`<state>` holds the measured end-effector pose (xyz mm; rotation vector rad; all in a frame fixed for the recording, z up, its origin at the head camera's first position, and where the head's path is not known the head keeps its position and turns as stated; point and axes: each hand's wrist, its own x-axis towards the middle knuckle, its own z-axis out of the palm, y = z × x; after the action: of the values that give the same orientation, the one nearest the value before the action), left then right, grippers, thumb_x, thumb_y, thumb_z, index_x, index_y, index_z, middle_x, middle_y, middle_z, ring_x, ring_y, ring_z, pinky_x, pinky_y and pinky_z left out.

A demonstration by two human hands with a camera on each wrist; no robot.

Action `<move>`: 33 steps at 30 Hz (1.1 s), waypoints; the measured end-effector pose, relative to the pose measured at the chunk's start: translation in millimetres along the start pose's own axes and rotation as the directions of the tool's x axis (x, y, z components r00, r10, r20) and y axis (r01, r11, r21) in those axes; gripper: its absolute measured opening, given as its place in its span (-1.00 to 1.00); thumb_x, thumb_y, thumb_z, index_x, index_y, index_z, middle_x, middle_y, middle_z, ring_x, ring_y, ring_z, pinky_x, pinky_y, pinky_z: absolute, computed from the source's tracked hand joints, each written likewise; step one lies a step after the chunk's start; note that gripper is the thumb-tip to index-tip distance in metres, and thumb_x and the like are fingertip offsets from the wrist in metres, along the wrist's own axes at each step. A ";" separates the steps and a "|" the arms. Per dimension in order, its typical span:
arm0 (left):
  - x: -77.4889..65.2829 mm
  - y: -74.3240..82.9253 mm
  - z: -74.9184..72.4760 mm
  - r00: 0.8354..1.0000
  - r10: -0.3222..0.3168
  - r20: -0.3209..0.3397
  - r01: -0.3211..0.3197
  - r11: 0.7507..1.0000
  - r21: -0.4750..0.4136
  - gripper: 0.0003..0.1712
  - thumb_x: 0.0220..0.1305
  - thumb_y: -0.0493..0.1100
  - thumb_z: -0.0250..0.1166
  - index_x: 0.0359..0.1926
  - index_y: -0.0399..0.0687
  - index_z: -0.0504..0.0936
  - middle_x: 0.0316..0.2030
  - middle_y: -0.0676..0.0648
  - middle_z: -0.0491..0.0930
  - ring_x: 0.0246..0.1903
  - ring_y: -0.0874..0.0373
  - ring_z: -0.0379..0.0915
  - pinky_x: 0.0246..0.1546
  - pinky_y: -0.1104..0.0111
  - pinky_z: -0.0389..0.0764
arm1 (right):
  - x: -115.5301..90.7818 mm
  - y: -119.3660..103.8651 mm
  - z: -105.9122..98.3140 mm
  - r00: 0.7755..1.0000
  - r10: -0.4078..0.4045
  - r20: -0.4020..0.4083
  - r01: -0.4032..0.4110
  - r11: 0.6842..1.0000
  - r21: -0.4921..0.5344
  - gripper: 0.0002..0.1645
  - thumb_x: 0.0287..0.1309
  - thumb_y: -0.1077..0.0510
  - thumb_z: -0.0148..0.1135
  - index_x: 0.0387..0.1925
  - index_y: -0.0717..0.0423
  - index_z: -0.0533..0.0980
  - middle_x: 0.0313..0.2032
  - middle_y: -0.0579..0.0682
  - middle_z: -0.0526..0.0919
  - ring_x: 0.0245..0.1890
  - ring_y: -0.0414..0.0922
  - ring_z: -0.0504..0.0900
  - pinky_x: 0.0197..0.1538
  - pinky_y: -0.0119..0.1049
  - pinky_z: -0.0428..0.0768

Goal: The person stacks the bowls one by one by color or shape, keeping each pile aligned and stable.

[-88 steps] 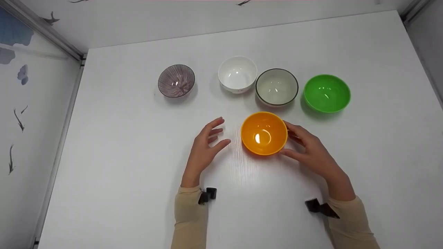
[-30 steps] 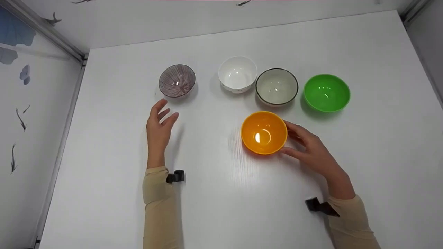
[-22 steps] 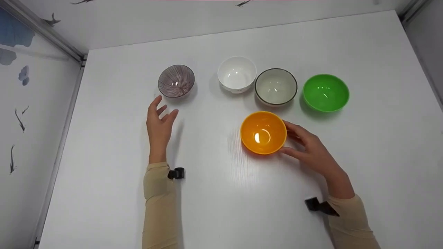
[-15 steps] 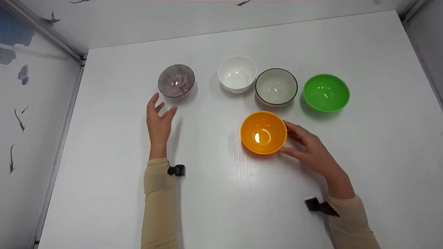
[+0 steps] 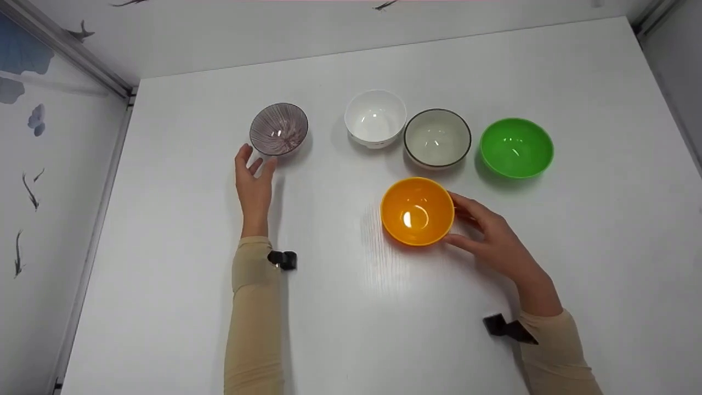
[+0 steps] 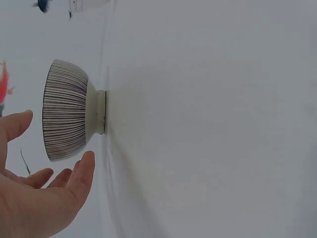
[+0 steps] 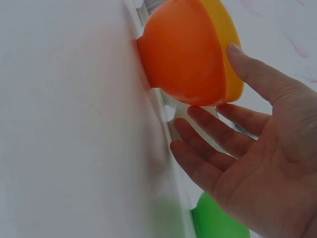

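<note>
In the head view, a small purple-streaked bowl (image 5: 279, 129) stands at the back left. My left hand (image 5: 255, 189) is just in front of it, thumb and fingers spread apart near its front left side. The left wrist view shows the striped outside of this bowl (image 6: 65, 111), with the fingertips of the left hand (image 6: 47, 198) beside it and nothing held. Toward the middle sits an orange bowl (image 5: 418, 203). My right hand (image 5: 496, 241) is at its right side, fingers loosely extended. In the right wrist view the thumb (image 7: 240, 57) lies at the yellow-orange rim and the fingertips meet the wall.
Behind the orange bowl, a white bowl (image 5: 376, 118), a dark-rimmed pale bowl (image 5: 437, 137) and a green bowl (image 5: 516, 147) stand in a row on the white table (image 5: 351, 340). A panel wall (image 5: 274, 27) borders the table at the back.
My left hand has moved from the orange bowl's left side across to the left, then forward up to the purple-streaked bowl. The right hand and all the bowls have stayed put.
</note>
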<state>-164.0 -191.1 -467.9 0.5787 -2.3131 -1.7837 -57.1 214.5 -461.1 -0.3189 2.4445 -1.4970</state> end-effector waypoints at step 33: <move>23.4 2.2 5.7 0.990 -0.121 0.079 0.129 0.986 -0.109 -0.28 0.46 -0.14 0.12 0.53 -0.15 0.08 0.50 -0.20 0.15 0.35 -0.10 0.33 0.37 0.21 0.47 | 2.7 2.9 4.2 1.000 -0.020 -0.006 0.020 1.000 0.007 -0.10 0.14 0.03 0.45 0.47 -0.01 0.26 0.37 -0.05 0.43 0.23 -0.47 0.41 0.29 -0.72 0.36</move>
<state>-187.8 -194.9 -469.8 0.6655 -2.2476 -2.0090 -58.5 211.4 -465.8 -0.3383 2.4476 -1.5164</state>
